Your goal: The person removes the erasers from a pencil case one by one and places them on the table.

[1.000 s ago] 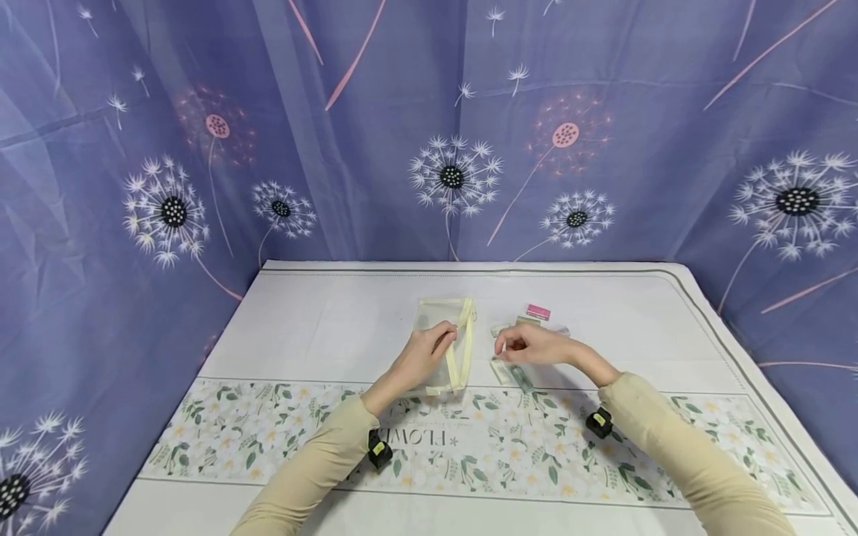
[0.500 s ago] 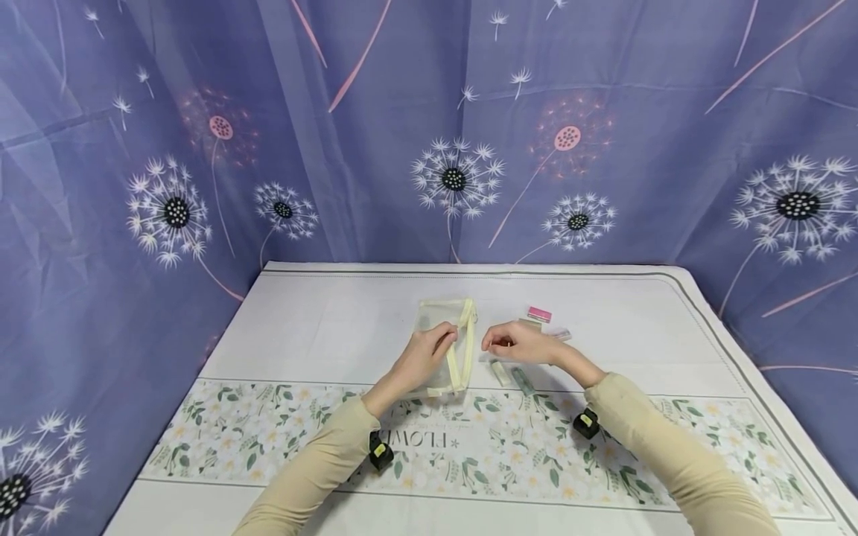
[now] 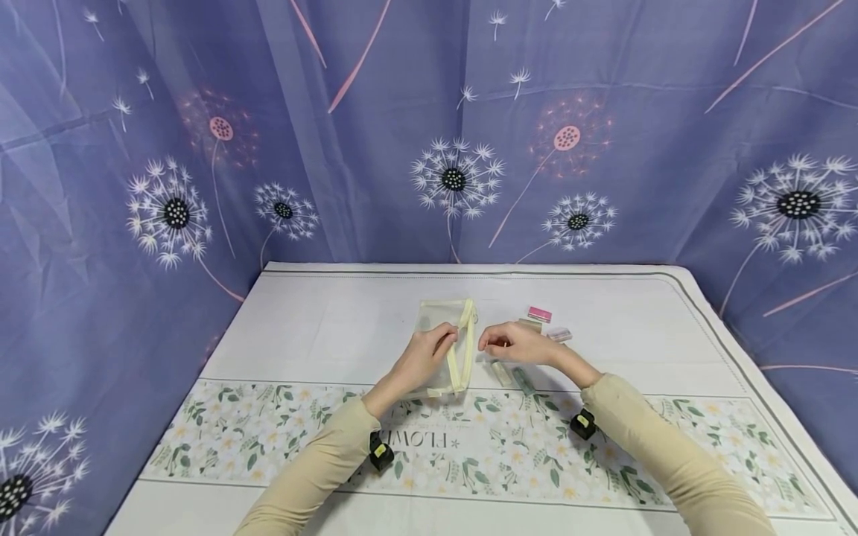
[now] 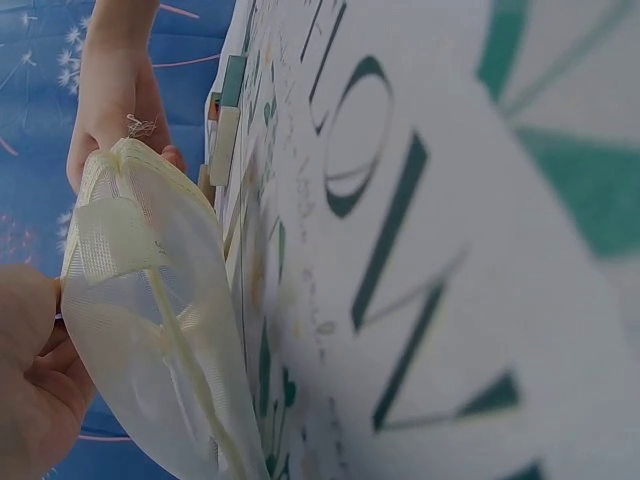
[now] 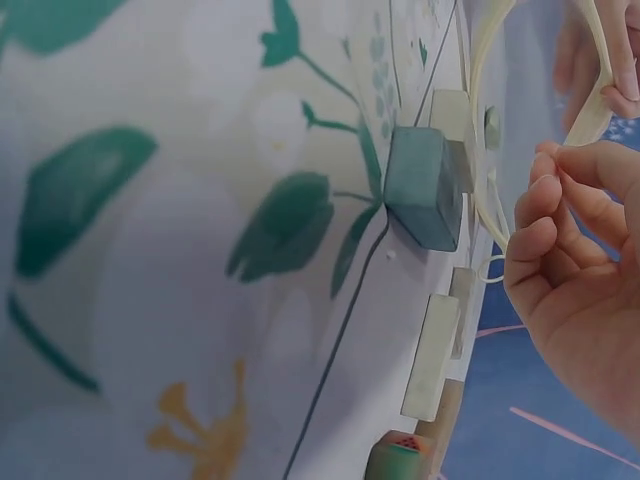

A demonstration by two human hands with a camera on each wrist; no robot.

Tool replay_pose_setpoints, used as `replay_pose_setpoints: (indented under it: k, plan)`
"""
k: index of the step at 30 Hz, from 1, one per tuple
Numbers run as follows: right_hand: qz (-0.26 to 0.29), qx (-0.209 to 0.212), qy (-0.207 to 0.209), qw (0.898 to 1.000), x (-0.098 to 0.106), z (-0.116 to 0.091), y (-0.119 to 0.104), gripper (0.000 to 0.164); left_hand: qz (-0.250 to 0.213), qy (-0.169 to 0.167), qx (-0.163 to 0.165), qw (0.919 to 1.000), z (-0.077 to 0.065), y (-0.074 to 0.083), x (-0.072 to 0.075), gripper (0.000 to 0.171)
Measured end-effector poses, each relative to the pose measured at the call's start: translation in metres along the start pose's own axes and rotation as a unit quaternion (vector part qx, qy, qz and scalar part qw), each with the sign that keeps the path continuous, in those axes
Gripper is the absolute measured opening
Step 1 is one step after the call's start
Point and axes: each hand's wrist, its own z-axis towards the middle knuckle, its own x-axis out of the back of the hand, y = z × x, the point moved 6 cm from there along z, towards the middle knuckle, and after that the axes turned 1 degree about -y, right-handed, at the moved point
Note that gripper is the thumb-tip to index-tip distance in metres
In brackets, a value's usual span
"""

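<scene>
A pale yellow-trimmed mesh pouch (image 3: 437, 314) lies mid-table, its mouth facing right. My left hand (image 3: 424, 353) pinches the near band of its mouth; the left wrist view has the pouch (image 4: 140, 330) bulging up beside these fingers. My right hand (image 3: 518, 344) hovers just right of the mouth. In the right wrist view, that hand (image 5: 585, 250) has curled fingers with tips together near the yellow rim; whether anything sits between them is hidden. Below it lie a cream block (image 3: 500, 373) and a dark green block (image 3: 524, 380).
Behind the right hand lie a pink-and-white block (image 3: 539, 314), an olive block (image 3: 529, 325) and a lavender piece (image 3: 559, 334). The white table cover (image 3: 322, 320) carries a floral strip (image 3: 268, 432). A purple dandelion curtain (image 3: 375, 171) stands behind the table.
My right hand has moved left from over the small blocks to beside the pouch mouth, then nearly stopped. The left hand keeps its hold on the band.
</scene>
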Motion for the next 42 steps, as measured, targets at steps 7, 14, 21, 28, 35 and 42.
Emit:
replay_pose_setpoints:
  k: [7,14,21,28,35,42]
  plan:
    - [-0.008,0.004,0.000,1.000,-0.001,0.001,-0.003,0.020,0.006,0.010,-0.008,0.9999,0.000,-0.001,0.000,0.020]
    - [0.000,0.009,0.002,1.000,-0.003,0.005,-0.008,0.021,0.001,0.010,-0.004,0.9999,0.000,0.001,0.001,0.017]
    - [-0.008,0.007,0.023,1.000,-0.006,0.013,-0.011,0.023,0.003,-0.007,0.020,0.9998,0.000,-0.002,-0.002,0.024]
    - [-0.027,0.005,0.046,0.999,-0.009,0.023,-0.011,0.026,0.000,-0.011,0.033,0.9994,0.002,0.000,-0.002,0.021]
    - [-0.042,0.019,0.048,0.998,-0.011,0.029,-0.016,0.025,0.002,-0.009,0.033,0.9994,0.001,0.000,-0.001,0.024]
    - [-0.059,0.028,0.055,0.996,-0.015,0.036,-0.015,0.019,-0.004,0.002,0.030,0.9995,0.000,0.003,0.001,0.024]
